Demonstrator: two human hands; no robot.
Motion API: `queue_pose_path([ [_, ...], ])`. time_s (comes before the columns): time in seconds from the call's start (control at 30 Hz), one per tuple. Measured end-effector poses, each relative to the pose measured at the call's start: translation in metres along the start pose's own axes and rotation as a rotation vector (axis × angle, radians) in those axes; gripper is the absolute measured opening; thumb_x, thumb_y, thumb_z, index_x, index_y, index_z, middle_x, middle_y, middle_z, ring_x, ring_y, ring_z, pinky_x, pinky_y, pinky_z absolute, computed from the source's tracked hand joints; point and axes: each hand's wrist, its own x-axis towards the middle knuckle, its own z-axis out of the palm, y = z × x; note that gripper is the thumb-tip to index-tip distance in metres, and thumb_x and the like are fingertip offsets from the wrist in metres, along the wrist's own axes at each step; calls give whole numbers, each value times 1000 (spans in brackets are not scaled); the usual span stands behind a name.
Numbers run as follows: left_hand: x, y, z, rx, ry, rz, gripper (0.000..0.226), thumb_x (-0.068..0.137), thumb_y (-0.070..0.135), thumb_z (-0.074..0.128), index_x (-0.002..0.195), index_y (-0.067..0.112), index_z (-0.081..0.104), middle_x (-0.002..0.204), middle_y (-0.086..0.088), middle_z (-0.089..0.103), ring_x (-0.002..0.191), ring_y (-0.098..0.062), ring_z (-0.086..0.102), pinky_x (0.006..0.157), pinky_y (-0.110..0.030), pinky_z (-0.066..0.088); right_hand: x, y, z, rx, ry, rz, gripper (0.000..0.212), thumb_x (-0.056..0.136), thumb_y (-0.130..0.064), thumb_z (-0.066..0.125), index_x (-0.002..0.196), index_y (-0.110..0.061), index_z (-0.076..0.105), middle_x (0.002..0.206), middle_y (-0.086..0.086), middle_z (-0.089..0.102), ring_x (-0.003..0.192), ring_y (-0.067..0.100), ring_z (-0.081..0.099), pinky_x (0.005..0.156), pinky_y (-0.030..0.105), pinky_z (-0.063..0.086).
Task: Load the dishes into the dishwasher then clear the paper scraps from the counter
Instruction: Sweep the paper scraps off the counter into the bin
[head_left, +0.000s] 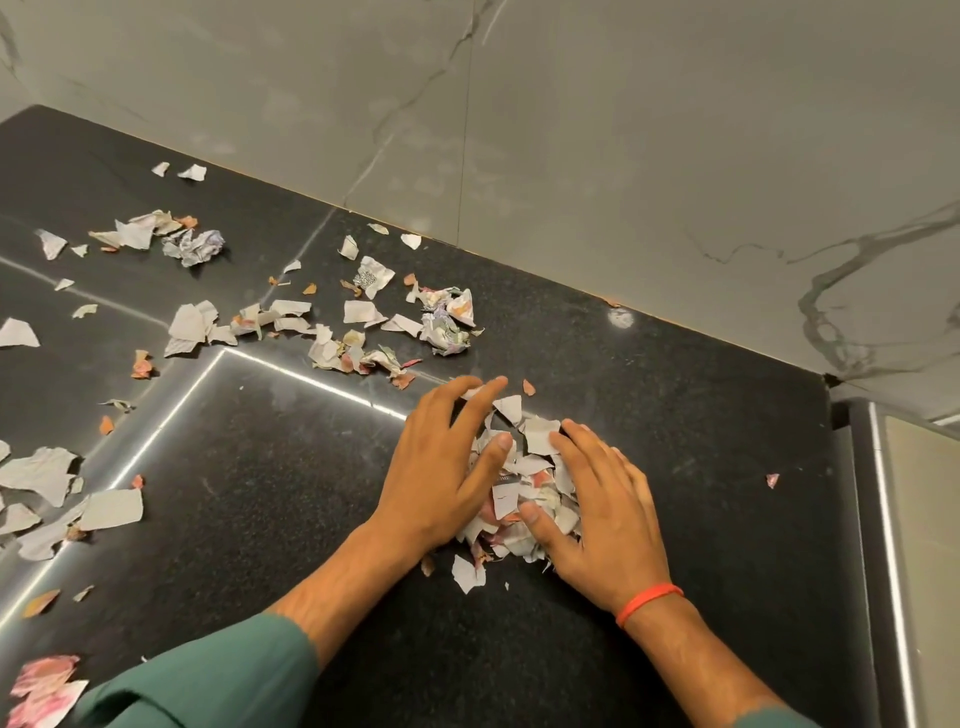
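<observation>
Both hands are down flat on the dark speckled desk (249, 493), cupped either side of a small heap of paper scraps (522, 491). The left hand (441, 467) lies with its fingers spread and nearly straight, palm against the left flank of the heap, its thumb resting on top of the pieces. The right hand (608, 514) mirrors it on the other side, fingers loosely extended, thumb pressing into the lower part of the pile. Neither has anything pinched or gripped; they only press against the paper from both sides. A red band (649, 603) sits round the right wrist, and a green sleeve (208, 675) covers the left forearm.

The heap sits toward the right part of the desk, well short of the grey marbled wall (623, 156) behind it. Much more torn paper lies loose (white, grey and pinkish bits, some crumpled): a wide scatter of loose scraps (358, 322) further back and to the left, larger grey pieces (47, 499) at the left edge, and a pink printed scrap (41, 686) in the near left corner. One tiny pink fleck (772, 479) lies alone off to the right. A metal-edged unit (893, 545) adjoins the desk's right end.
</observation>
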Motion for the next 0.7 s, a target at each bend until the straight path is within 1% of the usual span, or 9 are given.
queue_pose_path([
  [0.07, 2, 1, 3, 67, -53, -17, 61, 105, 56, 38, 160, 34, 24, 164, 1, 26, 151, -16, 25, 123, -41, 26, 0, -1, 0, -4, 0, 2, 83, 91, -80, 30, 155, -27, 33, 165, -12, 23, 152, 4, 15, 125, 42, 16],
  [0.13, 5, 0, 6, 107, -83, -31, 65, 105, 62, 32, 162, 35, 16, 169, 2, 18, 156, -14, 16, 127, -41, 15, 0, -1, 0, -9, -1, 7, 83, 91, -80, 30, 155, -27, 33, 165, -12, 23, 152, 4, 16, 125, 41, 17],
  [0.2, 11, -1, 7, 97, -107, -30, 67, 104, 63, 28, 163, 35, 14, 170, 2, 17, 157, -12, 12, 128, -39, 12, 1, -2, 0, -9, -5, 11, 84, 91, -80, 29, 155, -28, 33, 165, -11, 23, 152, 4, 17, 125, 42, 17],
  [0.27, 22, -2, 8, 95, -153, 7, 68, 103, 63, 28, 163, 35, 11, 170, 2, 16, 157, -12, 9, 128, -39, 10, 0, -2, -1, -8, -6, 12, 83, 91, -80, 29, 155, -28, 33, 165, -11, 24, 152, 5, 17, 125, 42, 17],
  [0.33, 37, -2, 11, 93, -200, 51, 68, 103, 61, 27, 163, 35, 10, 170, 3, 18, 158, -12, 8, 128, -42, 11, 0, -2, -1, -14, -8, 7, 82, 91, -79, 30, 155, -28, 34, 165, -11, 24, 152, 5, 19, 125, 40, 16],
  [0.4, 50, -2, 14, 118, -251, 111, 67, 102, 61, 25, 163, 34, 15, 169, 4, 22, 158, -13, 8, 128, -44, 13, 0, -2, -1, -20, -9, 6, 81, 92, -78, 33, 155, -28, 34, 165, -11, 24, 152, 5, 19, 125, 38, 14],
  [0.5, 59, -2, 15, 152, -327, 203, 66, 100, 60, 19, 158, 32, 34, 167, 6, 26, 158, -14, 9, 128, -43, 10, 1, -1, 0, -37, -20, 11, 82, 91, -77, 34, 156, -28, 32, 166, -11, 22, 152, 5, 17, 124, 34, 11],
  [0.57, 55, -2, 12, 88, -342, 223, 67, 100, 58, 19, 153, 27, 45, 165, 6, 32, 157, -10, 13, 128, -40, 11, 1, -1, 0, -32, -13, 9, 82, 91, -78, 33, 155, -26, 34, 165, -10, 23, 152, 7, 19, 124, 36, 14],
  [0.7, 39, -2, 10, -57, -345, 217, 61, 101, 53, 26, 147, 24, 54, 160, 7, 42, 154, -4, 21, 127, -36, 16, 1, -1, 0, -14, -4, 6, 82, 91, -78, 33, 155, -27, 35, 165, -10, 25, 152, 6, 20, 124, 37, 15],
])
